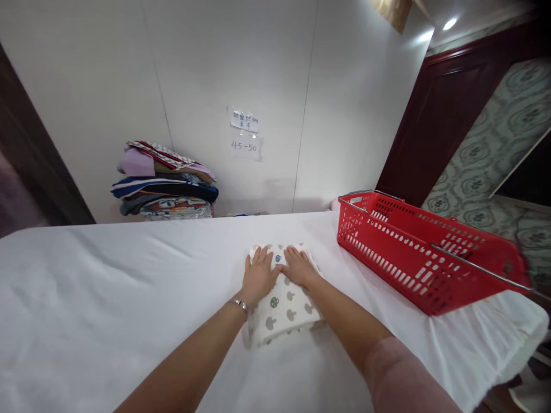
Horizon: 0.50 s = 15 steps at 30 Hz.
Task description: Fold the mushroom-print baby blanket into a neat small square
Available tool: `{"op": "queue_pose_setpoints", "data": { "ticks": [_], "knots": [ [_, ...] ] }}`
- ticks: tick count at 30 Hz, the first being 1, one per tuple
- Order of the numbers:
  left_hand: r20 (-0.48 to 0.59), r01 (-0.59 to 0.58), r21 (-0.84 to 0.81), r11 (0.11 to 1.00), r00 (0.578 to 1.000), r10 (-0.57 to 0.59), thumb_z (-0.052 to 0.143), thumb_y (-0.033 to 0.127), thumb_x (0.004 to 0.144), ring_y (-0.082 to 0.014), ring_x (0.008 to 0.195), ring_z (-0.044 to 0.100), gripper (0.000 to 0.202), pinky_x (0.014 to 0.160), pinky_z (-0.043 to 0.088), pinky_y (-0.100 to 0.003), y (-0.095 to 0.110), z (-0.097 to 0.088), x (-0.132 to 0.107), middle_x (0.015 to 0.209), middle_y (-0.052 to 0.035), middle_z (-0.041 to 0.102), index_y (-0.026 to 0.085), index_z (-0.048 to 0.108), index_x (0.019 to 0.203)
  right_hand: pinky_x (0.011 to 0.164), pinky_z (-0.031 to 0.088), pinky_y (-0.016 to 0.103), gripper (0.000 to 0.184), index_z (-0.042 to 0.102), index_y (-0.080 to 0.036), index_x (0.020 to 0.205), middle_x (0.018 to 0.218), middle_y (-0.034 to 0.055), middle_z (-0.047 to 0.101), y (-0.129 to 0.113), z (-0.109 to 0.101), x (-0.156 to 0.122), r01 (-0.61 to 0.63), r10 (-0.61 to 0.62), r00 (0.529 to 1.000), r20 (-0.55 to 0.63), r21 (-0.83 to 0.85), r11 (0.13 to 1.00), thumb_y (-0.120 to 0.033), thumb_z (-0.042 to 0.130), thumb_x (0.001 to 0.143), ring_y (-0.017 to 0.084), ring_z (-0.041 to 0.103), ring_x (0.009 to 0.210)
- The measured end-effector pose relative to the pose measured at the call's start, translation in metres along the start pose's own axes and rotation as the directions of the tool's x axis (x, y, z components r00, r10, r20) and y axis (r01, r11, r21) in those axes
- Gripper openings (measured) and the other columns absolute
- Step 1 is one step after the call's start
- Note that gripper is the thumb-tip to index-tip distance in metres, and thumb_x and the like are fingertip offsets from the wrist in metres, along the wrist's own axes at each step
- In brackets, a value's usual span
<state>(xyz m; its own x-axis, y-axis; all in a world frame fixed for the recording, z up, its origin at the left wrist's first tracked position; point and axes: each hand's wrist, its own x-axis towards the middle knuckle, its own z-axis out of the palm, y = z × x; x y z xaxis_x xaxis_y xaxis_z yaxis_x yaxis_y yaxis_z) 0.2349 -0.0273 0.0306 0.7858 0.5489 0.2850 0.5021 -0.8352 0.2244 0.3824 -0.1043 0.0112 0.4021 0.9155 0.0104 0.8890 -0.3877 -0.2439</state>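
A white cloth [282,307], printed with grey mushroom shapes plus green and blue motifs, lies folded into a rectangle on the white sheet [172,304].

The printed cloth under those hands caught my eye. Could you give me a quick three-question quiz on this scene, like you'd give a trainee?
1. True or false: the left hand and right hand both rest on the printed cloth.
2. Which of the two hands is nearer the bracelet?
3. Fill in: the basket is ____ in colour.
Key: 1 true; 2 left; 3 red.
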Motion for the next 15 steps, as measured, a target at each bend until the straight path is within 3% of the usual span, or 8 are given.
{"op": "queue_pose_setpoints", "data": {
  "ticks": [5, 8, 11, 15],
  "knots": [
    [0.075, 0.060, 0.065, 0.996, 0.995, -0.065, 0.029, 0.049, 0.087, -0.0283, 0.137, 0.014, 0.061, 0.108, 0.018, -0.050, -0.011, 0.025, 0.016, 0.148, -0.0104, 0.025, 0.013, 0.039, 0.135, 0.108, 0.006, 0.043, 0.064, 0.026, -0.015, 0.141, 0.150, 0.0107, 0.018, 0.004, -0.008, 0.004, 0.018, -0.017, 1.000, 0.024, -0.032, 0.999, -0.053, 0.028, 0.089, 0.022, 0.009, 0.137],
    [0.083, 0.068, 0.082, 0.994, 0.994, -0.075, 0.025, 0.051, 0.087, -0.0278, 0.138, 0.009, 0.065, 0.108, 0.017, -0.049, -0.014, 0.036, 0.014, 0.149, -0.0093, 0.021, 0.011, 0.035, 0.137, 0.107, 0.007, 0.044, 0.067, 0.025, -0.015, 0.141, 0.150, 0.0108, 0.017, 0.019, -0.012, 0.008, -0.077, 0.076, 0.997, -0.019, -0.053, 0.996, -0.056, 0.030, 0.087, 0.024, 0.008, 0.137],
    [0.115, 0.080, 0.084, 0.993, 0.989, -0.089, 0.023, 0.051, 0.087, -0.0273, 0.138, 0.008, 0.066, 0.108, 0.017, -0.049, -0.012, 0.036, 0.012, 0.149, -0.0090, 0.019, 0.011, 0.033, 0.138, 0.107, 0.011, 0.042, 0.073, 0.020, -0.013, 0.143, 0.151, 0.0100, 0.013, 0.034, -0.010, 0.011, -0.168, 0.168, 0.986, 0.002, -0.032, 0.985, -0.058, 0.028, 0.087, 0.025, 0.005, 0.138],
    [0.129, 0.104, 0.033, 0.994, 0.986, -0.107, 0.025, 0.050, 0.087, -0.0272, 0.138, 0.007, 0.064, 0.108, 0.018, -0.051, -0.010, 0.028, 0.012, 0.150, -0.0088, 0.018, 0.012, 0.034, 0.137, 0.108, 0.011, 0.035, 0.074, 0.020, -0.013, 0.143, 0.151, 0.0072, 0.010, 0.042, -0.009, 0.015, -0.160, 0.158, 0.987, 0.041, 0.049, 0.986, -0.059, 0.030, 0.086, 0.022, 0.001, 0.138]
  ]
}}
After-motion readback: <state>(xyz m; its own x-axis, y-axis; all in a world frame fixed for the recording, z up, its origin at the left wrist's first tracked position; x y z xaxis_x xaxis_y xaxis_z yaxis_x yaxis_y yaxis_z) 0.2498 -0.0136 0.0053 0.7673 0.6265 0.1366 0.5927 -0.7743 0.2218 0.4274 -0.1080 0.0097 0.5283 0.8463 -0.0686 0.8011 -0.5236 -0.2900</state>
